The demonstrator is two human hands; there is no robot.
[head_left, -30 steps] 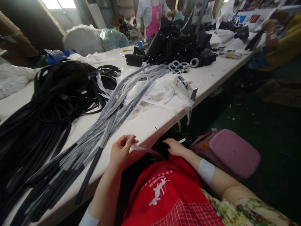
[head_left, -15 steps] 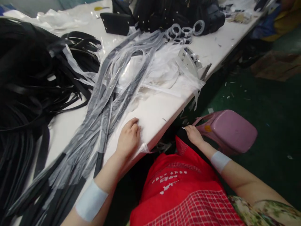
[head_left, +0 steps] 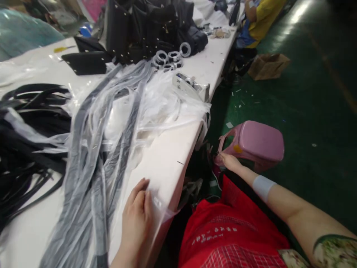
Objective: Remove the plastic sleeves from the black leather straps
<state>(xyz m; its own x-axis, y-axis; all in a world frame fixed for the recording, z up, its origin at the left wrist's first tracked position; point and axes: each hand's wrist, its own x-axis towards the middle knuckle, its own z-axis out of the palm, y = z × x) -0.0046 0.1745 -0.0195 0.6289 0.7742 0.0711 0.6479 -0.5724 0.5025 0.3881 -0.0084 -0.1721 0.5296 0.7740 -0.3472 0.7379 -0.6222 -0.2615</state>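
Resting the left hand [head_left: 138,216] on the white table [head_left: 158,160], just beside the wrapped straps [head_left: 96,201], with fingers half curled — cannot tell whether around anything. Holding the right hand [head_left: 230,162] low, past the table's edge, by the pink stool [head_left: 262,141] on the green floor [head_left: 312,178], with fingers bunched — cannot tell whether gripping it.

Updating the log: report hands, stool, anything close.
Left hand on white table. Right hand by pink stool, contact unclear. Plastic-wrapped straps beside left hand.
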